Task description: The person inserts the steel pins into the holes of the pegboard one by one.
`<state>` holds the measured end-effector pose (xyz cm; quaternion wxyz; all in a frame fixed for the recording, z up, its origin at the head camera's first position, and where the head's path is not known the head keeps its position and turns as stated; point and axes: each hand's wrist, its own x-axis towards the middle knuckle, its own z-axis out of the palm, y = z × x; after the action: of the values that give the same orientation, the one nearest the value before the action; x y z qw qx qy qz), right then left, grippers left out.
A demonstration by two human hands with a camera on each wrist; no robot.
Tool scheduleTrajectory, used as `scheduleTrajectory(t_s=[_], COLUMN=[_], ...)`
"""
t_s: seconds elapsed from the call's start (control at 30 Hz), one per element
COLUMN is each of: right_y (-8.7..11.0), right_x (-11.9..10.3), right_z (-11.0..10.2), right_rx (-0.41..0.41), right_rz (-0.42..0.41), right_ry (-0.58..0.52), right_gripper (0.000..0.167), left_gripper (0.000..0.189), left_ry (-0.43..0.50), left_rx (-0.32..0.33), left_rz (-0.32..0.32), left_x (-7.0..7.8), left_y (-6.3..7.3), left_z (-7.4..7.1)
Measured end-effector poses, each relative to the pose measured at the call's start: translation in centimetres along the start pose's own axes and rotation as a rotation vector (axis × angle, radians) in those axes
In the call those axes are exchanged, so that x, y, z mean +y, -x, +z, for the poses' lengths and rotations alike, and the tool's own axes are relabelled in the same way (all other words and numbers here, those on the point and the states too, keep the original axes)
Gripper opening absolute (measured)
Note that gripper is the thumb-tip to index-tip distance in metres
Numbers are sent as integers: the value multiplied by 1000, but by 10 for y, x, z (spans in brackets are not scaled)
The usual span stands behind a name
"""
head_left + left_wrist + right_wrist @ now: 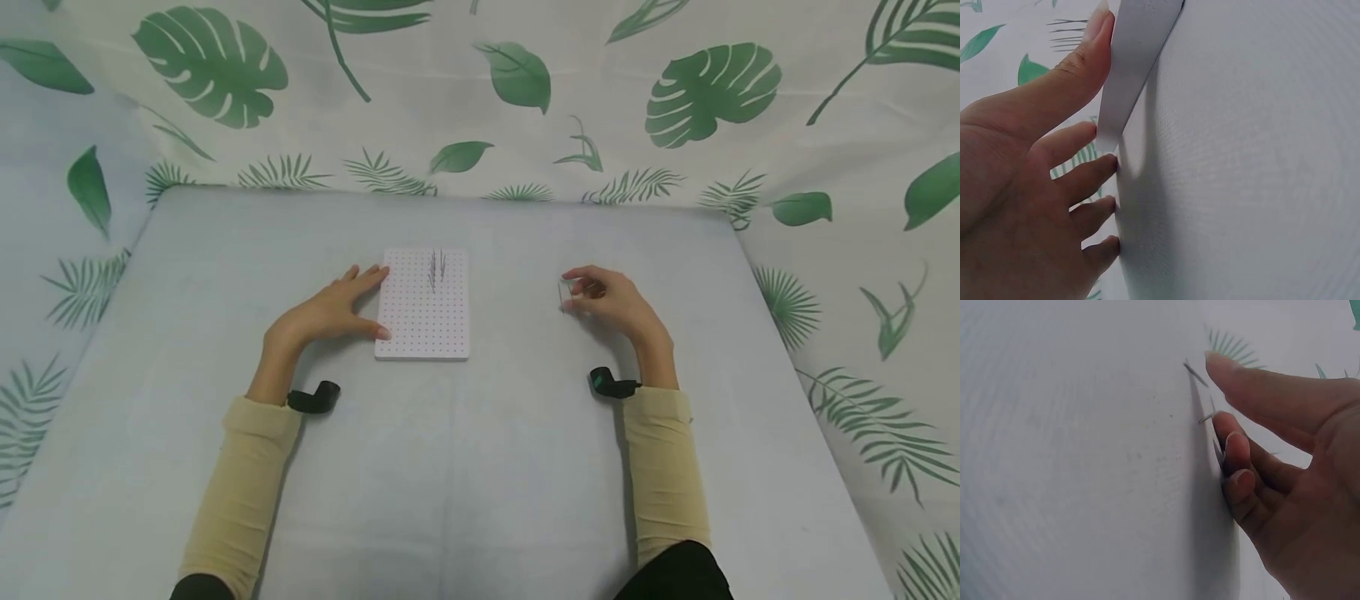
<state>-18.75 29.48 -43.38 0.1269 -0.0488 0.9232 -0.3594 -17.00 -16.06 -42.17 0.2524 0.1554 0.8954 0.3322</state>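
A white board (422,333) with a grid of small holes lies on the table, several thin dark metal pins (437,267) standing upright in its far part. At its left side is my left hand (330,308), fingers spread, thumb on the near left edge. In the left wrist view the thumb (1088,56) presses along the board's side (1129,69). To the right, my right hand (611,300) hovers low over loose thin pins (561,296). In the right wrist view its thumb and forefinger stand apart beside a pin (1196,374), while other pins (1218,453) lie against the bent fingers.
A pale cloth-covered table (450,467) spreads around the board. Behind it hangs a leaf-print curtain (517,75). Black wrist cameras (315,397) sit on both wrists, close above the table.
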Motion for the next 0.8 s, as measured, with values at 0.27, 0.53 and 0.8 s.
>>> scheduleTrajectory(t_s=[0.27,0.53,0.8], right_y=[2,0,-1], right_x=[0,0,0], right_z=[5,6,5], right_rx=[-73,-27,79], right_rz=[-44,-10,21], right_ry=[-2,22,4], right_gripper=[57,51,40], left_gripper=[106,106,107], left_ry=[4,-7,0], left_rx=[-4,8,7], left_rz=[-10,-12,-7], left_x=[-3,-4,-1], left_y=[3,1,-1], left_z=[1,1,1])
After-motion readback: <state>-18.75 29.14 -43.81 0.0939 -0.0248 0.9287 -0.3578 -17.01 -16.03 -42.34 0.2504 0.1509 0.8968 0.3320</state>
